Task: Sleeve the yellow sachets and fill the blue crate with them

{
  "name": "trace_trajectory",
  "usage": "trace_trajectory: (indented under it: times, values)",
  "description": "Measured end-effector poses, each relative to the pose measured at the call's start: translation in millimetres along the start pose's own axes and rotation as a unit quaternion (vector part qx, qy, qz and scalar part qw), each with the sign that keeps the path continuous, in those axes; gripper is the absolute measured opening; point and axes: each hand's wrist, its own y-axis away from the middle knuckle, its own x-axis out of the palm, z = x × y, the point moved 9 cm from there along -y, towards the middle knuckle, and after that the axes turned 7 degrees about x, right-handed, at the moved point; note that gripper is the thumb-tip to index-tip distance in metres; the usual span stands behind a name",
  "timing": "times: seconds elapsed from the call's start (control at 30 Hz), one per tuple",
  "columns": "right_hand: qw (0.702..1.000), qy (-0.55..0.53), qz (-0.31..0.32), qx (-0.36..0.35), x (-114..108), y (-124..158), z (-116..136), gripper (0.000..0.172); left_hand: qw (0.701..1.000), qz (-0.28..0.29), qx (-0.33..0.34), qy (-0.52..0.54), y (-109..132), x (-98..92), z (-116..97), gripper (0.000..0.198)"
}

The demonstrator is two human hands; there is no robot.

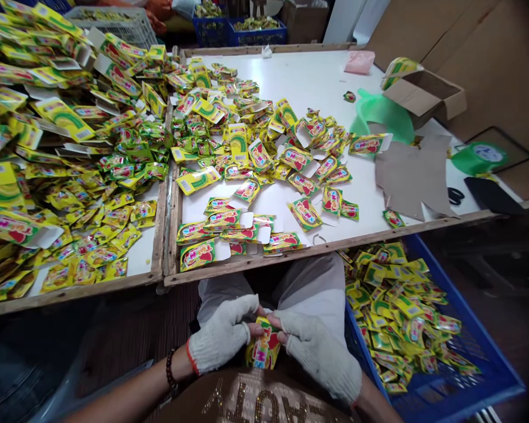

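Observation:
Both my hands wear white knit gloves that leave the fingertips bare. Over my lap, my left hand (pixel 229 332) and my right hand (pixel 315 346) pinch the upper end of a small yellow and green candy box (pixel 264 346), one from each side. Its printed face with large letters is turned up toward me. Whether its top flap is open or tucked in is hidden by my fingers. Just ahead, on the white table (pixel 306 79), lie several similar boxes (pixel 223 220) with white flaps standing out, near the wooden front edge.
Heaped boxes and small wrapped packets (pixel 97 220) cover the left table. At my right stands a blue crate (pixel 467 388) with many boxes in it. Farther right on the table are a cardboard sheet (pixel 412 173), a green scale (pixel 480 157), and an open carton (pixel 423 91).

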Motion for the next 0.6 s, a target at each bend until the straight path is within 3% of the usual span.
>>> trace_trajectory:
  times: [0.13,0.23,0.3,0.37,0.47,0.53,0.6]
  values:
    - [1.0,0.008,0.0,0.011,11,-7,-12,0.03,0.998,-0.007,0.003,-0.057,1,0.3,1,0.009]
    - [0.997,0.029,-0.063,0.015,-3,-7,-19,0.028,0.988,0.007,0.069,-0.135,-7,-3.0,-21,0.016]
    - [0.989,0.061,-0.137,0.008,-37,7,-18,0.028,0.962,-0.001,0.155,-0.225,-18,-13.0,-53,0.019]
    - [0.966,0.131,-0.222,-0.001,-85,34,-11,0.028,0.916,-0.043,0.221,-0.331,-32,-30.4,-86,0.018]
    - [0.902,0.278,-0.329,0.01,-152,74,7,0.019,0.853,-0.099,0.244,-0.45,-58,-51.5,-116,0.015]
    - [0.882,0.287,-0.373,0.022,-175,81,17,0.018,0.838,-0.091,0.252,-0.476,-77,-49.2,-124,0.016]
    - [0.9,0.195,-0.387,0.043,-178,61,19,0.027,0.834,-0.072,0.271,-0.476,-90,-36.6,-126,0.02]
